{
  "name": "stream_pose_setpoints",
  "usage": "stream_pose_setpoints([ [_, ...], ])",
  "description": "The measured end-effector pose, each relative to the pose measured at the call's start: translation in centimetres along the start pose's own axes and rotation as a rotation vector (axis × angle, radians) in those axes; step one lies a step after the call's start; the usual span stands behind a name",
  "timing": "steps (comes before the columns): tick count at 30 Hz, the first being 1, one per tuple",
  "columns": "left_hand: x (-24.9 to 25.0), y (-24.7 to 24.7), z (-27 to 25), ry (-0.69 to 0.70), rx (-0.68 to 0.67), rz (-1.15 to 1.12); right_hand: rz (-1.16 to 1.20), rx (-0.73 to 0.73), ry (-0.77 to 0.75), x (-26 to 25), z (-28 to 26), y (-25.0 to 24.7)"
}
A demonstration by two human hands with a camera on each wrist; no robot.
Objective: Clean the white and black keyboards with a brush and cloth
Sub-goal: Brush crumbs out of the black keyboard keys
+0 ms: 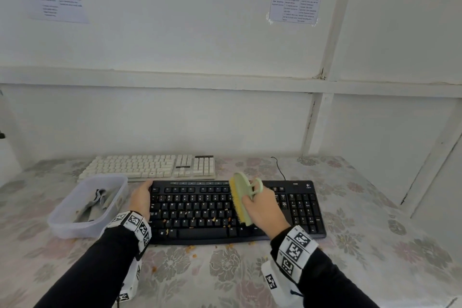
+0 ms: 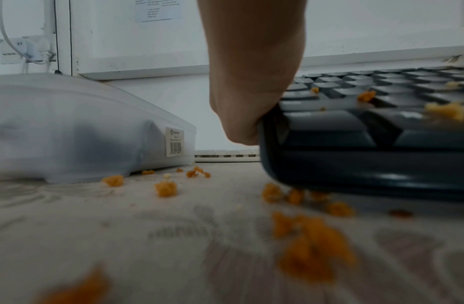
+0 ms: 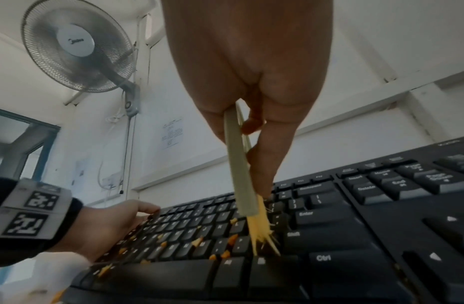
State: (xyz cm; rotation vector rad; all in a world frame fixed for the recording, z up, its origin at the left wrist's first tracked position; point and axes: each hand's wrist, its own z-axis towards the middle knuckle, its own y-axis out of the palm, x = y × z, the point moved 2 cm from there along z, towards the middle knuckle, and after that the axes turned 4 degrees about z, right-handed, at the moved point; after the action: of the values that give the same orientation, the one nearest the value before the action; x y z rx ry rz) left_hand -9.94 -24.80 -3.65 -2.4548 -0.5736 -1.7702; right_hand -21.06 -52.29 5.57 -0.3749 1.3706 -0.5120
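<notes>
On the floral tablecloth (image 1: 375, 207) before you lies the black plastic keyboard (image 1: 300, 207), strewn with orange crumbs (image 1: 213, 219). Your right hand (image 1: 265, 207) grips the pale green, yellow-bristled brush (image 1: 238, 197), bristles pressed to the keys. Your left hand (image 1: 141, 197) curls over the keyboard's left end, fingertips hidden. Behind sits the white keyboard (image 1: 150, 167); a grey cloth (image 1: 96, 205) lies blurred inside the translucent plastic tub (image 1: 75, 229).

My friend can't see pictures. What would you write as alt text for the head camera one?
A right hand sweeps a green brush with yellow bristles over a crumb-covered black keyboard while the left hand holds its left end. A white keyboard lies behind, a plastic tub with a cloth to the left.
</notes>
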Motion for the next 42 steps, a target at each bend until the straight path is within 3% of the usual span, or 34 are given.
stream_pose_setpoints([
  [7,0.2,-0.2,-0.4,-0.019,-0.013,0.023,-0.135,-0.118,0.088,0.9,-1.3,0.5],
  [11,-0.9,-1.2,2.0,-0.022,0.011,0.023,-0.03,-0.014,-0.011,-0.5,-0.6,0.6],
  [14,0.1,-0.5,-0.2,-0.038,0.015,0.019,0.019,0.054,-0.082,-1.3,0.2,1.6],
  [24,0.3,0.3,-1.1,-0.006,-0.002,0.053,-0.136,-0.116,0.009,-0.8,-0.6,2.7],
  [27,0.3,0.4,-1.0,0.001,-0.019,0.032,-0.157,-0.051,-0.01,-1.0,0.1,2.5],
  [32,-0.7,-0.5,1.4,0.004,-0.006,-0.016,-0.044,0.114,-0.169,-1.3,1.3,2.7],
  [42,-3.6,-1.9,7.4,0.018,0.007,0.018,-0.14,-0.087,0.004,-0.4,-0.4,2.4],
])
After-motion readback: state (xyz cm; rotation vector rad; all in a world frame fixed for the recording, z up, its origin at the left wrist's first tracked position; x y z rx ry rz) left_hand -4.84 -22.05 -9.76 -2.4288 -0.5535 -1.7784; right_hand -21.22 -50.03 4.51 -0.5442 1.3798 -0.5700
